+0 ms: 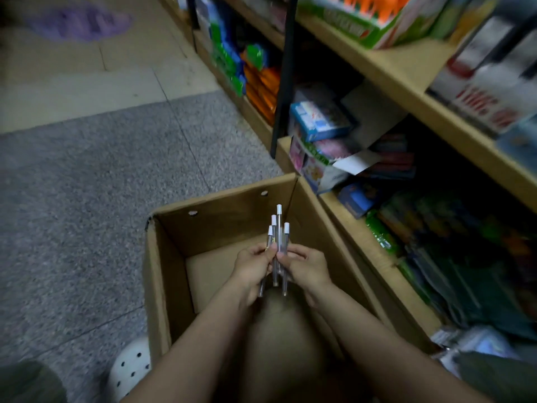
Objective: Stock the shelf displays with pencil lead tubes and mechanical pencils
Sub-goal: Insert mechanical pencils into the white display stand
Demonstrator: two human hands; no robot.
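Note:
Several slim clear pencil lead tubes (278,228) with white caps stand upright in a bunch, caps pointing away from me. My left hand (252,267) and my right hand (305,267) both pinch the bunch at its middle, thumbs and fingertips meeting around it. The hands hover over an open brown cardboard box (220,210) on the floor. The tubes' lower ends stick out below my fingers. My knee rises under the hands and hides part of the box's inside.
Wooden shelves (386,68) run along the right, packed with coloured boxes, packets and books. A black upright post (286,74) divides them. Grey speckled floor (87,184) spreads to the left. A white perforated shoe (130,367) sits beside the box's near left corner.

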